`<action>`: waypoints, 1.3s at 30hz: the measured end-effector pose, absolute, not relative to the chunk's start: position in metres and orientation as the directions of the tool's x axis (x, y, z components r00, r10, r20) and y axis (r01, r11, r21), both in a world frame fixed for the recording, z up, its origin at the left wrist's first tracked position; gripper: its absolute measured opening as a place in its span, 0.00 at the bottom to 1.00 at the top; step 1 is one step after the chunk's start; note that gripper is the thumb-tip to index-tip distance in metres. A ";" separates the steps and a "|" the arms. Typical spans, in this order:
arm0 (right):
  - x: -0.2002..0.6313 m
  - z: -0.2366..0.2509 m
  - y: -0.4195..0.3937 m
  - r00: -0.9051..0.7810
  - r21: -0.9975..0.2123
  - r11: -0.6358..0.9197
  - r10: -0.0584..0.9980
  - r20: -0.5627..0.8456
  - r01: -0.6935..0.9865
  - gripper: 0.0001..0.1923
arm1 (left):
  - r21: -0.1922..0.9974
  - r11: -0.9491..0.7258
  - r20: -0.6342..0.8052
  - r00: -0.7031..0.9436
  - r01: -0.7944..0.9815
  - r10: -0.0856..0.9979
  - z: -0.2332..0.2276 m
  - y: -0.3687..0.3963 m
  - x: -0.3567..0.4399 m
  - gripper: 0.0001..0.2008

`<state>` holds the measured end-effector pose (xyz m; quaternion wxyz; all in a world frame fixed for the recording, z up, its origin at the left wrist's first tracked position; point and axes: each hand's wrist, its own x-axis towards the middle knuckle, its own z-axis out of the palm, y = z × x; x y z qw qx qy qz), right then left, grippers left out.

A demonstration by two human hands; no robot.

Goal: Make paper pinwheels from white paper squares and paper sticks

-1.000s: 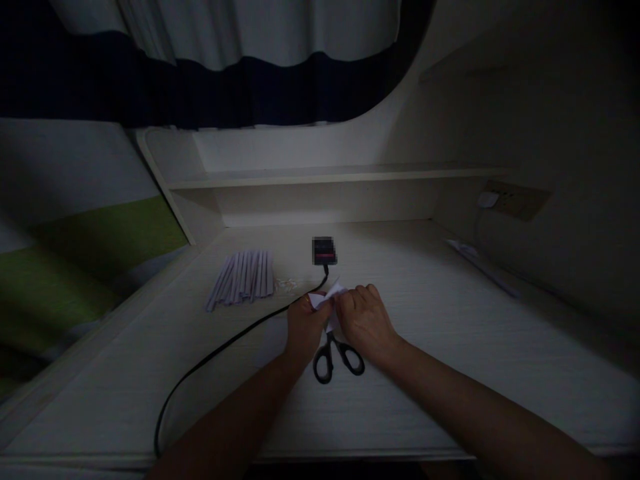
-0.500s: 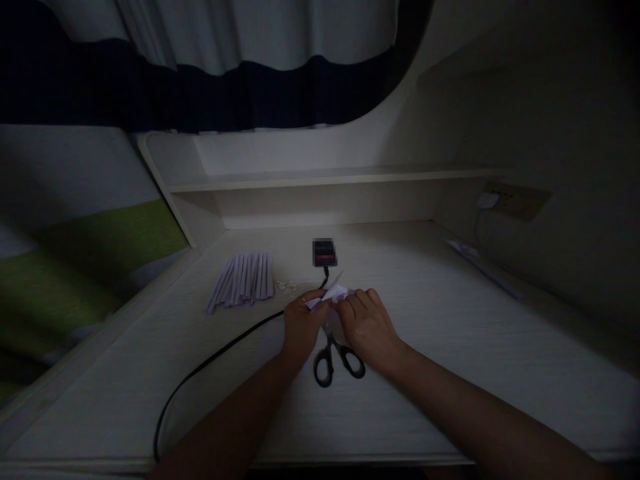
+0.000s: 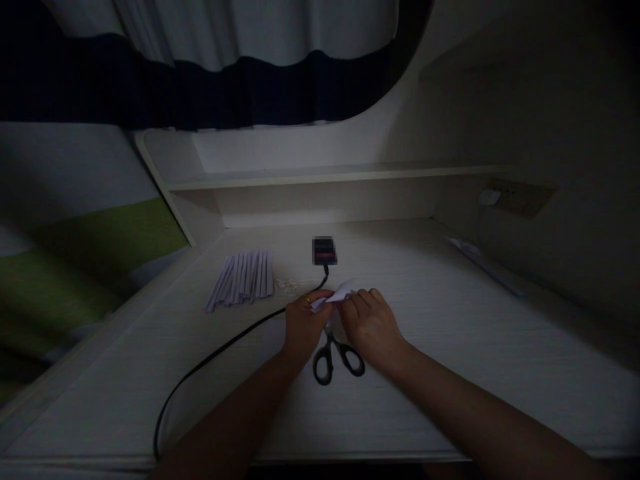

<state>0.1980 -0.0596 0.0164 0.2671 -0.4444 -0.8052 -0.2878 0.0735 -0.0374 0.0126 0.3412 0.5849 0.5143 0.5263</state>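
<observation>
Between my two hands is a small piece of white paper (image 3: 343, 291), partly folded or curled. My left hand (image 3: 306, 327) pinches its left side; a ring shows on one finger. My right hand (image 3: 371, 323) has its fingers closed at the paper's right side, the fingertips partly hidden. Just below the hands lies a pair of scissors (image 3: 324, 367) with black handles, its blades pointing away under the hands. To the left, many rolled paper sticks (image 3: 243, 277) lie side by side in a row. Small pale bits (image 3: 286, 286) lie between that row and my left hand.
A small dark device (image 3: 324, 251), blurred out, sits beyond my hands. Its black cable (image 3: 220, 357) curves left to the desk's front edge. More white paper (image 3: 483, 265) lies at the right. A shelf (image 3: 320, 177) spans the back, and a plug sits in a wall socket (image 3: 523, 197).
The paper between my hands has tilted, its upper flap now leaning further right and lying flatter. Both hands stay in nearly the same place; the scissors and paper sticks have not moved.
</observation>
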 end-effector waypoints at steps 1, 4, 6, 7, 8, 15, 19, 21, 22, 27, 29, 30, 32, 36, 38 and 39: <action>0.198 0.015 -0.059 -0.451 0.210 0.437 0.571 0.686 0.874 0.10 | 0.944 -0.229 0.254 -0.080 0.239 0.964 0.013 -0.038 0.074 0.11; 0.198 0.014 -0.059 -0.384 0.136 0.405 0.633 0.672 0.904 0.10 | 0.950 -0.210 0.234 -0.083 0.232 0.969 0.014 -0.038 0.074 0.11; 0.197 0.014 -0.060 -0.319 0.066 0.371 0.679 0.661 0.926 0.10 | 0.958 -0.193 0.213 -0.075 0.213 0.974 0.014 -0.039 0.075 0.11; 0.196 0.014 -0.060 -0.289 0.032 0.356 0.696 0.657 0.934 0.11 | 0.962 -0.183 0.200 -0.069 0.201 0.977 0.014 -0.039 0.075 0.11; 0.195 0.015 -0.061 -0.264 0.005 0.346 0.709 0.654 0.938 0.11 | 0.968 -0.171 0.185 -0.063 0.186 0.981 0.013 -0.039 0.075 0.11; 0.190 0.016 -0.065 -0.206 -0.086 0.315 0.780 0.590 0.945 0.12 | 0.983 -0.153 0.160 -0.063 0.106 0.985 0.011 -0.040 0.076 0.11; 0.189 0.017 -0.064 -0.165 -0.158 0.293 0.823 0.543 0.943 0.12 | 0.981 -0.165 0.172 -0.065 0.101 0.983 0.012 -0.041 0.078 0.10; 0.189 0.018 -0.064 -0.156 -0.169 0.287 0.828 0.539 0.943 0.12 | 0.984 -0.154 0.161 -0.072 0.092 0.984 0.013 -0.042 0.080 0.11; 0.189 0.019 -0.064 -0.155 -0.164 0.285 0.825 0.543 0.944 0.12 | 0.985 -0.150 0.157 -0.075 0.086 0.985 0.013 -0.042 0.080 0.11; 0.190 0.021 -0.064 -0.144 -0.132 0.269 0.799 0.584 0.954 0.16 | 0.987 -0.158 0.160 -0.104 0.034 0.982 0.012 -0.039 0.081 0.11; 0.191 0.020 -0.065 -0.150 -0.122 0.283 0.771 0.619 0.951 0.17 | 0.990 -0.139 0.136 -0.110 -0.019 0.985 0.011 -0.036 0.080 0.12; 0.192 0.020 -0.065 -0.156 -0.114 0.294 0.752 0.641 0.949 0.17 | 0.990 -0.128 0.121 -0.106 -0.055 0.987 0.010 -0.035 0.080 0.12; 0.194 0.018 -0.064 -0.169 -0.092 0.313 0.712 0.681 0.945 0.15 | 0.986 -0.102 0.091 -0.090 -0.128 0.992 0.008 -0.032 0.080 0.12; 0.198 0.016 -0.062 -0.219 -0.022 0.343 0.645 0.733 0.939 0.13 | 0.969 -0.053 0.038 -0.066 -0.240 0.997 0.007 -0.032 0.082 0.12; 0.199 0.015 -0.062 -0.259 0.015 0.371 0.618 0.742 0.928 0.11 | 0.960 -0.050 0.041 -0.039 -0.275 0.998 0.009 -0.033 0.082 0.12; 0.200 0.015 -0.062 -0.277 0.028 0.386 0.608 0.744 0.922 0.11 | 0.959 -0.052 0.047 -0.023 -0.278 0.999 0.010 -0.034 0.083 0.12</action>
